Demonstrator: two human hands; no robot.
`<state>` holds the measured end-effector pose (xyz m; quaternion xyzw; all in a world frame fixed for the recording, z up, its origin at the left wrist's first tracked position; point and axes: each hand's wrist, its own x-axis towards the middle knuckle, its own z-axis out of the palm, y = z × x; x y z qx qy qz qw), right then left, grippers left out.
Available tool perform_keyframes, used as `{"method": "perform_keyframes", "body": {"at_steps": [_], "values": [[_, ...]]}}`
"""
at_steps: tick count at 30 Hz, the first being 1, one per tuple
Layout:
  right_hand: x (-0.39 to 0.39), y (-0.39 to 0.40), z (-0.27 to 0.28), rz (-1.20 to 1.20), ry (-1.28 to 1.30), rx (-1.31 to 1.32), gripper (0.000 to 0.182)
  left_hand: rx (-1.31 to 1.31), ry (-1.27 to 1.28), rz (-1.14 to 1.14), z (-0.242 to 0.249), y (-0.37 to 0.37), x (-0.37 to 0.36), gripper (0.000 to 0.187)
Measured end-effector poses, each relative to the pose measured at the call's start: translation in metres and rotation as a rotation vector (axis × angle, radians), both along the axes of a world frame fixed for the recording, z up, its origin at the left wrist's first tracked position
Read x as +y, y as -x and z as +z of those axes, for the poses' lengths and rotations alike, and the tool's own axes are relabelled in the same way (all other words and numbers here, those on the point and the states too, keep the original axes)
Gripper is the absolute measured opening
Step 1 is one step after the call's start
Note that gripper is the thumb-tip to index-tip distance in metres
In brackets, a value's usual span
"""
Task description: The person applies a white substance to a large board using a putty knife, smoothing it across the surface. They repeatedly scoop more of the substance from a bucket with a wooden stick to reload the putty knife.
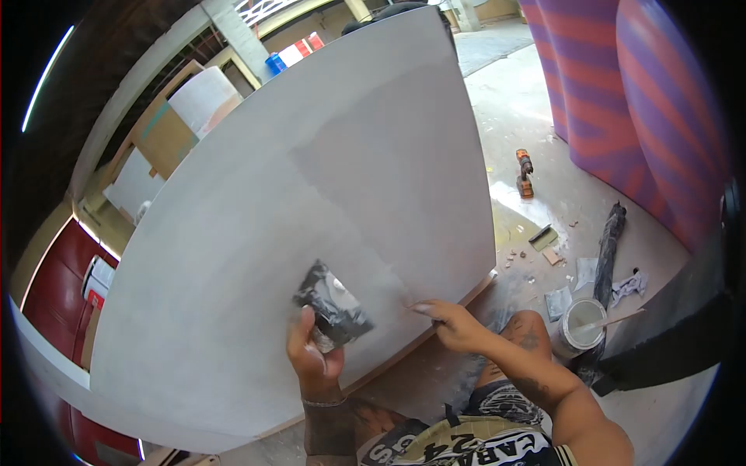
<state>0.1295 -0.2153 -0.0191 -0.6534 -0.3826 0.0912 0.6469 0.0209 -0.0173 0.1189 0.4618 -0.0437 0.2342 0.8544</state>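
Note:
My left hand (pixel 315 353) grips a black flat plate (pixel 336 307) smeared with whitish paste, the thumb on its near face. The plate is held up in front of a large, curved-edged grey panel (pixel 233 256). Across the panel runs a darker, smooth patch beside a paler area. Close to the panel's lower right part is my right hand (pixel 454 325), its fingers drawn together and pointing left at the surface. Whatever thin thing may be between those fingertips, I cannot make out.
On the floor at right are an orange-and-black cordless drill (pixel 525 175), a green scraper-like piece (pixel 543 238), an open can (pixel 581 326) with a stick, a long black wrapped roll (pixel 609 252) and a crumpled rag (pixel 628 287). A purple-and-red striped form (pixel 598 101) stands behind.

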Motion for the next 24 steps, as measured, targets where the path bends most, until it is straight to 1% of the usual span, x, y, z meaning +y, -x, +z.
{"method": "perform_keyframes", "body": {"at_steps": [1,2,3,4,5,6,8,9,11,12,13,14,15,16,18,20,21,23,24], "values": [[0.0,0.0,-0.001,-0.02,-0.115,0.467,0.04,-0.101,-0.285,0.257,0.009,-0.004,-0.013,0.033],[-0.001,0.002,-0.002,-0.035,-0.228,0.938,0.033,-0.168,-0.482,0.331,-0.01,-0.009,-0.006,0.037],[-0.005,0.003,0.009,0.07,-0.387,1.041,0.03,-0.271,-0.83,0.509,-0.024,-0.013,-0.004,0.034],[-0.01,0.0,0.025,0.18,-0.55,1.134,0.027,-0.433,-1.015,0.43,-0.034,-0.025,0.002,0.032],[-0.013,-0.004,0.041,0.295,-0.717,1.218,0.025,-0.601,-1.196,0.344,-0.029,-0.039,-0.005,0.032],[-0.012,-0.007,0.048,0.432,-0.792,1.266,0.03,-0.574,-1.31,0.371,-0.035,-0.042,-0.007,0.034],[-0.025,-0.018,0.07,0.514,-0.924,1.251,0.032,-0.52,-1.534,0.43,-0.051,-0.055,-0.003,0.039],[-0.033,-0.028,0.083,0.554,-0.989,1.239,0.032,-0.415,-1.632,0.339,-0.054,-0.055,0.0,0.04],[-0.049,-0.059,0.113,0.274,-1.001,0.902,0.031,-0.197,-1.809,0.145,-0.068,-0.048,0.007,0.043],[-0.055,-0.078,0.133,0.03,-0.972,0.697,0.03,-0.114,-1.506,0.136,-0.098,-0.043,0.008,0.035],[-0.059,-0.099,0.154,-0.209,-0.933,0.487,0.03,0.148,-1.384,0.14,-0.11,-0.03,0.004,0.03],[-0.066,-0.121,0.17,-0.447,-0.74,0.302,0.031,0.407,-1.252,0.141,-0.119,-0.018,0.002,0.027],[-0.066,-0.149,0.179,-0.626,-0.621,0.001,0.034,0.415,-1.187,0.171,-0.13,-0.01,0.001,0.024],[-0.069,-0.181,0.186,-0.683,-0.518,-0.085,0.034,0.42,-1.119,0.202,-0.143,-0.005,0.002,0.023],[-0.066,-0.213,0.205,-0.859,-0.358,-0.287,0.035,0.419,-1.024,0.259,-0.165,0.001,0.008,0.025],[-0.062,-0.216,0.22,-0.949,-0.254,-0.362,0.038,0.408,-0.966,0.312,-0.188,0.005,0.016,0.028],[-0.059,-0.218,0.227,-0.993,-0.202,-0.399,0.04,0.453,-0.933,0.31,-0.2,0.008,0.024,0.029],[-0.047,-0.235,0.229,-1.094,-0.205,-0.482,0.038,0.547,-0.863,0.308,-0.217,0.016,0.036,0.031],[-0.038,-0.242,0.228,-1.144,-0.21,-0.524,0.038,0.559,-0.834,0.312,-0.217,0.018,0.037,0.031]]}}
